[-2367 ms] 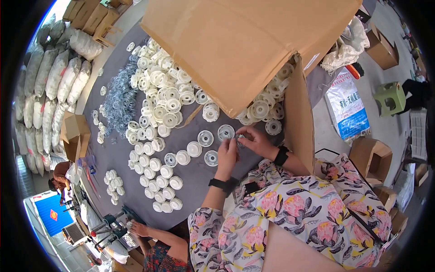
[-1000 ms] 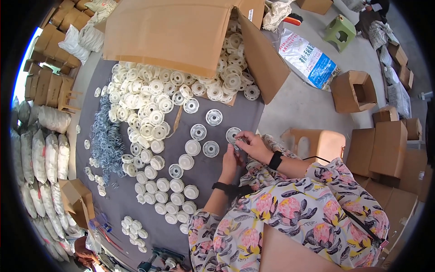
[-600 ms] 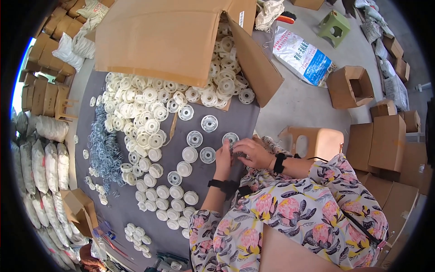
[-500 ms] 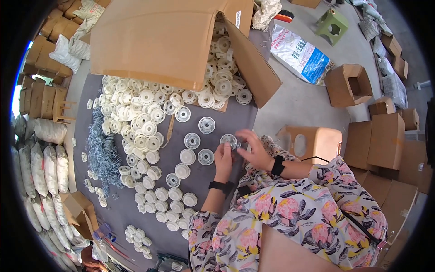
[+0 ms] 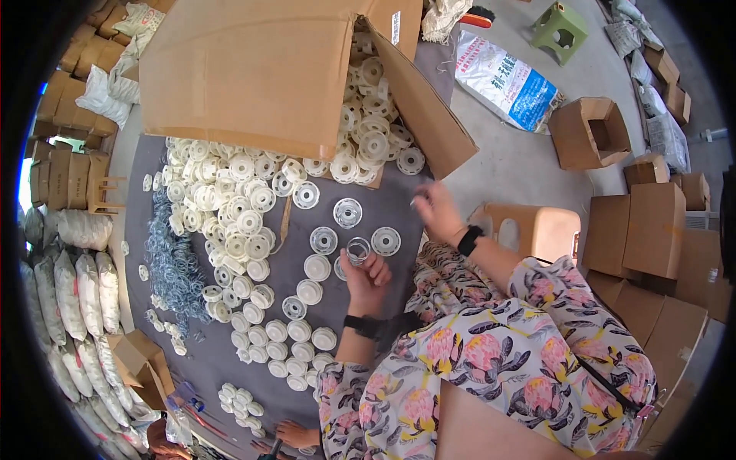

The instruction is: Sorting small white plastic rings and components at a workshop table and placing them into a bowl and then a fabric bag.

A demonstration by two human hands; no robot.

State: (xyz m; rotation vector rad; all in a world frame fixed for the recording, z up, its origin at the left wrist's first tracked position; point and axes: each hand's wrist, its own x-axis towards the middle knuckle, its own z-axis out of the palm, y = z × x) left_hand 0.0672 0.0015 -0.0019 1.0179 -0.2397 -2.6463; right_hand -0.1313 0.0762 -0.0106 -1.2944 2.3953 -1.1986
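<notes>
Curled fingers of my left hand (image 5: pixel 368 285) hold a few clear, shiny rings (image 5: pixel 358 249) above the table, partly covering a round piece beneath. My right hand (image 5: pixel 439 215) is raised off the table's right edge, thumb and fingers pinched together; a small pale glint shows at the fingertips, too small to name. Just beyond the left hand lies a white round piece with a grey centre (image 5: pixel 386 241). Similar pieces rest nearby, one farther away (image 5: pixel 348 213) and one to the left (image 5: pixel 323 241). Plain white caps (image 5: pixel 310 292) lie nearer me.
A large cardboard box (image 5: pixel 245 77) lies tipped, spilling a heap of white round parts (image 5: pixel 230 184) over the grey table (image 5: pixel 414 222). Left of them is a pile of bluish rings (image 5: pixel 170 264). Another person's hand (image 5: pixel 297 434) shows at the lower edge. A stool (image 5: pixel 556 230) stands right.
My hands have parted from the round piece, which now lies on the table. The left moved left with rings; the right moved away, up and right. Another person's hand came into view below.
</notes>
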